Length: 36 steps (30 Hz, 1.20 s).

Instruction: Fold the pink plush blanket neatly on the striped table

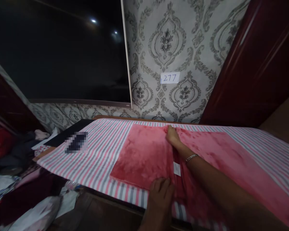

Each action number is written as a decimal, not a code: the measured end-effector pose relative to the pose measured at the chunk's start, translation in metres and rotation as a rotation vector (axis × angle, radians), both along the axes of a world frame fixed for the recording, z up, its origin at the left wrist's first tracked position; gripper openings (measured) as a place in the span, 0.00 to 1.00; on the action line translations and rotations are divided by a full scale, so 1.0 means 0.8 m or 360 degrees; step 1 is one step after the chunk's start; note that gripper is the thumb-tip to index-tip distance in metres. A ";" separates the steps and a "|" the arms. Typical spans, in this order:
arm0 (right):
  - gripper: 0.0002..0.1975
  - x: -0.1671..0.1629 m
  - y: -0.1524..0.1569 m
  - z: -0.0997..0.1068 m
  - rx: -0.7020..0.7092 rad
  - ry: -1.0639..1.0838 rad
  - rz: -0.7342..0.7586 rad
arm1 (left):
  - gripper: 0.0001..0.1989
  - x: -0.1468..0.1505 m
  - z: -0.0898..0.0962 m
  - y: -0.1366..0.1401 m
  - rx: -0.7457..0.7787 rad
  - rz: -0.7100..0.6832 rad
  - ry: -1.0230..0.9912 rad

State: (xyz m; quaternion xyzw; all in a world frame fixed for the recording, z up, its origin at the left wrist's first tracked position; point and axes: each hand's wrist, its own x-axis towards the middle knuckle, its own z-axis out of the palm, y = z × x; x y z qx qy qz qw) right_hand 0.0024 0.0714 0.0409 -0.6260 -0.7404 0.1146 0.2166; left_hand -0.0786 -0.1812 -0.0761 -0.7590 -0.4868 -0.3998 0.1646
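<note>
A pink plush blanket point(144, 150) lies on a striped cloth, with its left part folded into a flat panel and the rest spread to the right. A white label point(177, 169) shows by the fold. At the blanket's far edge, my right hand point(173, 136) is closed on the top of the fold, with its fingertips partly hidden; a bracelet point(191, 157) circles that wrist. My left hand point(161, 189) is closer to me, its fingers curled over the near edge of the same fold. The thumb of that hand is not clearly seen.
The striped cloth point(93, 150) covers a table against a patterned wall point(168, 41). A pixelated dark patch point(76, 142) sits on its left side. A large black screen point(62, 54) rises behind, and a dark red panel point(252, 64) stands right. Clothes point(38, 211) are heaped at lower left.
</note>
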 end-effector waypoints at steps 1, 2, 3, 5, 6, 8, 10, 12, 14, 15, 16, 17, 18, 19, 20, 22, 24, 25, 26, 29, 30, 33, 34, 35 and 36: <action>0.31 0.000 -0.005 0.002 0.0053 -0.0002 -0.0013 | 0.22 0.000 0.000 0.000 -0.0014 -0.0013 0.0006; 0.30 -0.002 -0.012 0.004 0.0123 -0.0013 -0.0001 | 0.22 0.001 -0.001 0.001 -0.0017 -0.0026 0.0002; 0.30 -0.005 -0.019 0.004 0.0197 -0.0039 0.0037 | 0.22 0.003 -0.002 0.002 -0.0001 -0.0028 -0.0022; 0.32 -0.012 -0.037 -0.002 0.0285 -0.0135 0.0170 | 0.22 0.009 -0.003 0.003 0.0049 0.0000 -0.0114; 0.33 -0.016 -0.046 -0.008 0.0271 -0.0198 0.0239 | 0.22 0.012 -0.002 0.003 0.0073 0.0017 -0.0170; 0.35 -0.021 -0.062 -0.025 0.0148 -0.0312 0.0327 | 0.22 0.017 0.004 -0.002 0.0050 0.0018 -0.0228; 0.35 -0.023 -0.072 -0.043 0.0041 -0.0382 0.0339 | 0.21 0.018 0.020 -0.013 -0.0082 -0.0045 -0.0225; 0.35 -0.022 -0.076 -0.055 0.0034 -0.0411 0.0333 | 0.20 0.010 0.045 -0.025 -0.0263 -0.0176 -0.0260; 0.35 -0.020 -0.075 -0.060 0.0063 -0.0419 0.0328 | 0.16 -0.007 0.076 -0.029 -0.0495 -0.0360 -0.0378; 0.35 -0.020 -0.075 -0.060 0.0072 -0.0422 0.0328 | 0.14 -0.019 0.093 -0.026 -0.0607 -0.0430 -0.0453; 0.35 -0.019 -0.074 -0.060 0.0076 -0.0427 0.0328 | 0.13 -0.034 0.110 -0.018 -0.0703 -0.0455 -0.0523; 0.35 -0.019 -0.074 -0.059 0.0076 -0.0432 0.0328 | 0.15 -0.050 0.126 -0.006 -0.0765 -0.0403 -0.0583; 0.36 -0.019 -0.074 -0.058 0.0076 -0.0436 0.0327 | 0.17 -0.068 0.140 0.010 -0.0787 -0.0286 -0.0582; 0.36 -0.019 -0.075 -0.058 0.0082 -0.0439 0.0327 | 0.19 -0.086 0.152 0.029 -0.0791 -0.0149 -0.0501; 0.35 -0.020 -0.075 -0.058 0.0095 -0.0441 0.0331 | 0.22 -0.103 0.160 0.049 -0.0808 0.0007 -0.0391; 0.35 -0.020 -0.076 -0.059 0.0126 -0.0441 0.0336 | 0.29 -0.131 0.164 0.085 -0.0937 0.0325 -0.0094; 0.36 -0.021 -0.076 -0.061 0.0138 -0.0437 0.0328 | 0.33 -0.147 0.152 0.108 -0.1117 0.0580 0.0214; 0.36 -0.022 -0.076 -0.062 0.0135 -0.0431 0.0323 | 0.34 -0.151 0.141 0.113 -0.1149 0.0663 0.0337; 0.36 -0.022 -0.076 -0.062 0.0129 -0.0423 0.0317 | 0.34 -0.153 0.130 0.116 -0.1158 0.0720 0.0434; 0.36 -0.024 -0.076 -0.060 0.0115 -0.0406 0.0313 | 0.33 -0.154 0.107 0.110 -0.1112 0.0790 0.0551; 0.36 -0.025 -0.076 -0.059 0.0111 -0.0405 0.0315 | 0.34 -0.155 0.106 0.109 -0.1137 0.0794 0.0549; 0.36 -0.026 -0.077 -0.056 0.0094 -0.0397 0.0314 | 0.33 -0.157 0.128 0.116 -0.1340 0.0742 0.0477; 0.36 -0.026 -0.077 -0.056 0.0087 -0.0392 0.0312 | 0.32 -0.157 0.140 0.124 -0.1395 0.0731 0.0435; 0.37 -0.026 -0.077 -0.056 0.0081 -0.0386 0.0312 | 0.31 -0.156 0.153 0.135 -0.1415 0.0730 0.0394; 0.37 -0.026 -0.077 -0.056 0.0077 -0.0378 0.0312 | 0.31 -0.155 0.165 0.148 -0.1408 0.0741 0.0358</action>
